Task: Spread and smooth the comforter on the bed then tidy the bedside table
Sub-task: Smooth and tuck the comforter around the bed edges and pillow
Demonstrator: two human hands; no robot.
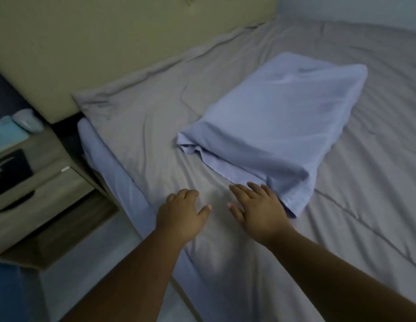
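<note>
Pressing down on the grey quilted comforter with both hands, side by side near the bed's left edge, holding nothing. Left hand rests palm-down, fingers loosely bent onto the fabric. Right hand lies flat with fingers spread, its outer side touching the near corner of the pale blue rectangular pillow. Comforter sits directly under both palms and covers the bed up to the beige padded headboard. Remaining creases fan out ahead of the hands, toward the pillow and the headboard-side left corner, so the likely next stroke runs forward, away from the body. Pillow's long axis runs diagonally from the right hand toward the far right. Light wooden bedside table is left of the left hand, well apart, the nearer hand for it; a teal box and a black flat item sit on it, not yet tidied by the look of it
</note>
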